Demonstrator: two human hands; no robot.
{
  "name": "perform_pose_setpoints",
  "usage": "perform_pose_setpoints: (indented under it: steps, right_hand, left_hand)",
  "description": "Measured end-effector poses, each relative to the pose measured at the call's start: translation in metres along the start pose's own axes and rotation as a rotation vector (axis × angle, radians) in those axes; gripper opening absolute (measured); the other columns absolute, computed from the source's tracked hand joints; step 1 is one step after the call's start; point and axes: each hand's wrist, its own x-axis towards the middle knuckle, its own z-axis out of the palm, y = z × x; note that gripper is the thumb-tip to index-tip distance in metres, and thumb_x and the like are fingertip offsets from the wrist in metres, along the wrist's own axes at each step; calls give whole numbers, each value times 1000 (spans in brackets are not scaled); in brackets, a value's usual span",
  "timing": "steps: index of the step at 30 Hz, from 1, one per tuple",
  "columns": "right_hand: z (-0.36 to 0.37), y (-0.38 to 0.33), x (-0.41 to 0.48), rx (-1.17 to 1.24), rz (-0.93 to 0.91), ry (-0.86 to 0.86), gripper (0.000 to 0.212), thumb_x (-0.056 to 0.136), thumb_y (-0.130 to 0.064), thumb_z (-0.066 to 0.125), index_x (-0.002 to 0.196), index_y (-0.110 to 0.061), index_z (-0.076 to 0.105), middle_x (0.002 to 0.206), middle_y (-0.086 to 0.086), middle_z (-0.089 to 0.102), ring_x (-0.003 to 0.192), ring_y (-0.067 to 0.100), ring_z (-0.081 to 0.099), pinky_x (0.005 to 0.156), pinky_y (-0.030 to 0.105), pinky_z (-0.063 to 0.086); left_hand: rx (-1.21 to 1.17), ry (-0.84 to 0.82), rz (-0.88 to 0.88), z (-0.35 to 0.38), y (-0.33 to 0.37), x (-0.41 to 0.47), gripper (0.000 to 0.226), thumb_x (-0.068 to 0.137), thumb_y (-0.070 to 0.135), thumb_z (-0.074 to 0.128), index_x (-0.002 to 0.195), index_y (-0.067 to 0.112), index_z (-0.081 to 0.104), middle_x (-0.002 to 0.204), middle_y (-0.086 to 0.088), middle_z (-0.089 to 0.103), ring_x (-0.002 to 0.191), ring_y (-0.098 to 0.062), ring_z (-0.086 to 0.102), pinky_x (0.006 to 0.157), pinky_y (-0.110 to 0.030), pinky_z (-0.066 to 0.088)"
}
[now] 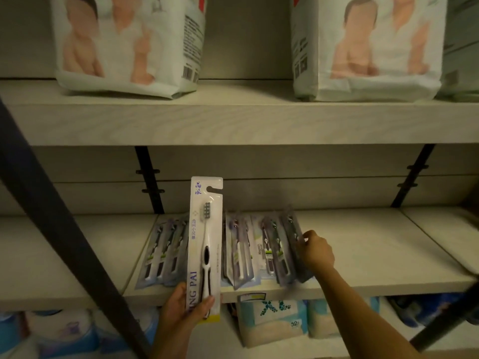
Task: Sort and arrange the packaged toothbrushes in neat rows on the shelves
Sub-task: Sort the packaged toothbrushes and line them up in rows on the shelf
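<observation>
The left hand (185, 305) grips the bottom end of a white toothbrush pack (206, 229), thumb across the front and fingers curled behind. The pack stands upright above the hand, in front of the shelf edge, with its hanger hook at the top.

The right hand (317, 251) reaches onto the shelf (383, 255), and its curled fingers pinch the right edge of a dark toothbrush pack (291, 237). This pack is blurred and leans against the ones to its left. It is the last in a row of toothbrush packs (239, 255) lying on the shelf between the two hands. More packs (166, 252) lie just left of the white one, behind it.

Well above both hands, two diaper bags (129, 42) stand on the higher shelf. Below the right forearm sit tissue packs (272, 321). A dark slanted post (64, 229) crosses to the left of the left hand.
</observation>
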Motion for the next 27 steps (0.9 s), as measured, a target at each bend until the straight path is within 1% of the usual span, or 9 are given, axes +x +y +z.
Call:
perform_pose_setpoints:
  steps: [4,6,9,12,14,16,19,22,27]
  right_hand:
    - [5,-6,4,8,0,13,27,94,-34,49,113,-16,52,96,6,63,82,21,61,75,36,54]
    - [2,-7,0,12,-7,44,30,92,-35,51,116,-17,52,104,5,61,88,21,61,75,34,53]
    - [-8,-8,-19,185,-87,119,30,92,-29,54,120,-18,53,117,2,57,102,20,59,79,32,50]
    - [-20,-17,-61,568,-186,74,17,92,-17,53,108,-19,56,103,-4,60,96,14,60,80,30,54]
    - [-22,-25,-98,738,-223,2,11,91,-13,53,96,-22,59,95,-7,62,88,7,60,72,22,52]
    - [-14,-31,-129,863,-234,-52,11,89,-13,56,92,-21,63,93,-4,66,87,9,62,71,20,50]
    - [5,-37,-157,931,-230,-140,13,86,-7,60,91,-17,66,88,1,70,86,13,64,71,16,49]
    - [20,-51,-175,952,-224,-165,17,86,-4,61,85,-19,67,80,-1,72,83,18,65,74,22,48]
    - [39,-88,-212,995,-195,-211,14,87,-4,59,85,-16,66,72,-2,73,75,18,61,65,17,48]
  left_hand:
    - [-15,-14,10,8,2,5,36,78,-15,61,85,19,55,54,16,68,59,-5,65,41,-7,45]
    - [-38,-33,7,11,1,6,36,78,-17,59,86,18,56,56,13,69,54,1,66,42,-7,45]
    - [-70,-48,2,14,-4,10,35,77,-16,61,91,16,60,72,4,74,63,-1,69,48,-10,49]
    - [-109,-83,9,16,-7,10,34,75,-14,64,97,12,62,84,-3,75,74,-9,71,55,-15,53]
    - [-123,-108,21,16,-8,7,37,70,-12,71,99,10,62,86,-5,75,76,-11,71,59,-17,55]
    - [-112,-116,37,13,-7,3,41,66,-6,74,102,8,62,88,-7,75,78,-14,71,63,-19,56]
    - [-112,-103,38,-2,-8,-4,40,68,-12,72,99,10,62,85,-5,75,76,-12,71,63,-18,56]
    - [-96,-65,33,-25,-4,-9,43,58,-6,75,97,8,61,80,-5,75,69,-10,70,59,-18,56]
    - [-105,-86,20,-81,4,-18,36,72,-14,69,99,8,61,85,-7,75,75,-14,71,63,-21,57]
